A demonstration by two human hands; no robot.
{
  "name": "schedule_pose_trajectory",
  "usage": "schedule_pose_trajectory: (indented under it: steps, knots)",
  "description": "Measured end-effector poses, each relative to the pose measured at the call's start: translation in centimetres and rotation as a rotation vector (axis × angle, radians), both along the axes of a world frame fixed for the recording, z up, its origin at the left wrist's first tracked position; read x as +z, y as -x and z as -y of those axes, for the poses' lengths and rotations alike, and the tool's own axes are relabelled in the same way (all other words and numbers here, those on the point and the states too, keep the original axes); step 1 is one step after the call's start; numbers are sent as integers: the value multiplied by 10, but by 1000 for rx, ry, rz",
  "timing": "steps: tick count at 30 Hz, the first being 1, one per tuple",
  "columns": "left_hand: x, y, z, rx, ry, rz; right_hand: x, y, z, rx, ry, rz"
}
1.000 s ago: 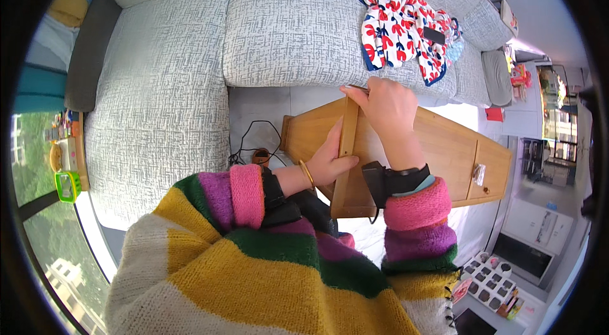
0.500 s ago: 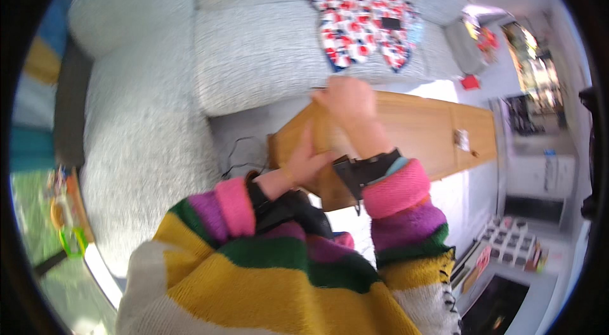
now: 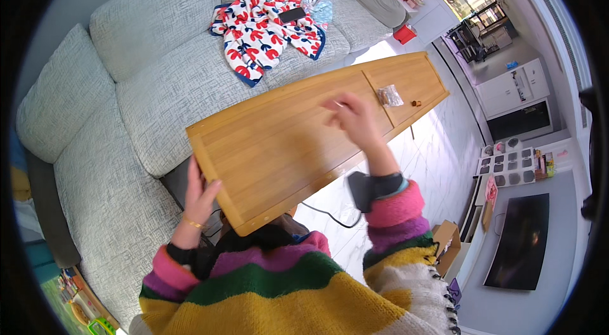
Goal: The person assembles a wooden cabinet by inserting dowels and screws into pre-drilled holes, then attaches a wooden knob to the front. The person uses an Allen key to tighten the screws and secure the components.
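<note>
A long wooden table [image 3: 285, 126] stretches from just before me toward the far right. At its near left end, my left hand [image 3: 200, 199] grips the edge, thumb over the rim and fingers along the side. Over the middle of the tabletop hovers my right hand [image 3: 355, 121], apart from the wood, its fingers curled and somewhat blurred. A tiny pale glint shows at those fingers; what it is I cannot make out. Farther along the table lie a clear plastic bag of small parts [image 3: 390, 96] and a small brown piece [image 3: 416, 103].
A grey sofa [image 3: 171, 81] runs along the table's far side, with a red-and-white patterned garment [image 3: 257, 34] and a black phone [image 3: 292, 15] on it. A dark cable [image 3: 336, 218] lies on the marble floor. An open cardboard box [image 3: 446, 243] stands at right, near a television [image 3: 517, 241].
My view has turned, showing more of the table. My right hand has left the table's end and moved over its middle. My left hand has shifted to grip the end edge.
</note>
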State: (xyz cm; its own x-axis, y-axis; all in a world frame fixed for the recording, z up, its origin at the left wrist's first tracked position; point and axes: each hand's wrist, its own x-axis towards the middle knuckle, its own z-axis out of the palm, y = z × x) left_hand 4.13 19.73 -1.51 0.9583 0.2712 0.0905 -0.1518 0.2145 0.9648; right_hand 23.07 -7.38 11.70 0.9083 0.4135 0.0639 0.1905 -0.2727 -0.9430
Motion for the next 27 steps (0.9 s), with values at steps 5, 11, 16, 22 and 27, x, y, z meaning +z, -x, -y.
schedule_pose_trajectory:
  steps: [5,11,16,22,27]
  knots:
    - [4,49,-33,213,-225,-274,-20,-65,189,-663,366,133]
    - [25,101,-14,608,-61,-408,-46,-120,288,-501,758,384]
    - [70,91,41,602,-283,-358,-42,-140,284,-293,771,324]
    - [122,19,141,265,-393,-363,-45,-94,199,181,428,314]
    - [123,-83,216,-95,-844,-177,-46,-71,137,305,492,465]
